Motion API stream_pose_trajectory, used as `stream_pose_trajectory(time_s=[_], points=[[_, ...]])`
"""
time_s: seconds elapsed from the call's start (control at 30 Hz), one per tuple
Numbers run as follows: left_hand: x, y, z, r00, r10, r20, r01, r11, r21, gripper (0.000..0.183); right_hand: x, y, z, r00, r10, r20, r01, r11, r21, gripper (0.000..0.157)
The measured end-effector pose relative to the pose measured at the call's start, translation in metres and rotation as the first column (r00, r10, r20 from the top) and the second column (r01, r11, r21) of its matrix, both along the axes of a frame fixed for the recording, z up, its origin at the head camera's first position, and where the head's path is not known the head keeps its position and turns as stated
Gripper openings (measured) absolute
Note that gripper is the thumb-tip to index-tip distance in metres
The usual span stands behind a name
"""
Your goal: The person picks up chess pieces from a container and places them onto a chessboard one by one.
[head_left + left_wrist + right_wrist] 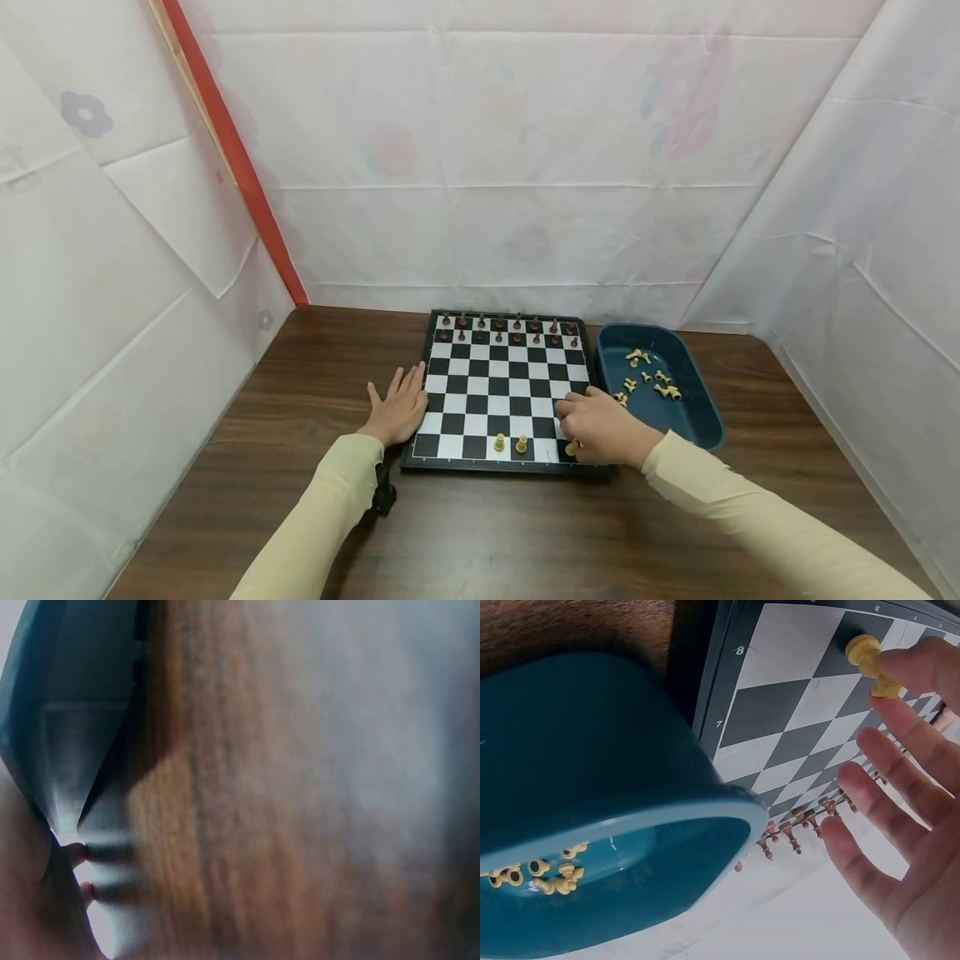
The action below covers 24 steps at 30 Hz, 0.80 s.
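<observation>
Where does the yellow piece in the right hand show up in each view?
Head: piece right of centre, low, partly under the right hand, toward the near right corner of the board.
Left wrist: not in it.
Right wrist: upper right, pinched by the hand.
Shared landmark: the wooden table, visible in all three.

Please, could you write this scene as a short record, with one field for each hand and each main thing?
right hand: fingers pinch a yellow chess piece over the near right part of the board
left hand: rests at the board's left edge
chessboard: on the wooden table
dark pieces: two rows, far side
two yellow pieces: upright, nearest row
blue tray: right of the board, holds more yellow pieces
</observation>
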<state>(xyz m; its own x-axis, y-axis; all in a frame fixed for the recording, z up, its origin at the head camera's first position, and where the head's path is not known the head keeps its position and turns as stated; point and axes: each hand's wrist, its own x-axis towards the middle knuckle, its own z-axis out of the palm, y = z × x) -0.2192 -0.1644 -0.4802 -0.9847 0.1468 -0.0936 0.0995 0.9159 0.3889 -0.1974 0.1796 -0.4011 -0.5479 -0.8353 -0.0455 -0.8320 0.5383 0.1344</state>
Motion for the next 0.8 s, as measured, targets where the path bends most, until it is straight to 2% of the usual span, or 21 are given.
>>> stream_pose_trajectory(time_s=[0.5,0.8], points=[[-0.0022,0.0014,0.0061,1.000,0.003,0.001,-0.003,1.000,-0.004,0.057,-0.0004,-0.0044,0.0028,1.000,-0.027,0.013,0.026,0.998,0.057,0.010],[-0.0023,0.0015,0.0010,1.000,0.009,0.013,-0.009,1.000,-0.001,0.058,-0.0017,0.0039,0.0097,0.997,-0.077,0.024,0.076,0.995,0.058,0.024]])
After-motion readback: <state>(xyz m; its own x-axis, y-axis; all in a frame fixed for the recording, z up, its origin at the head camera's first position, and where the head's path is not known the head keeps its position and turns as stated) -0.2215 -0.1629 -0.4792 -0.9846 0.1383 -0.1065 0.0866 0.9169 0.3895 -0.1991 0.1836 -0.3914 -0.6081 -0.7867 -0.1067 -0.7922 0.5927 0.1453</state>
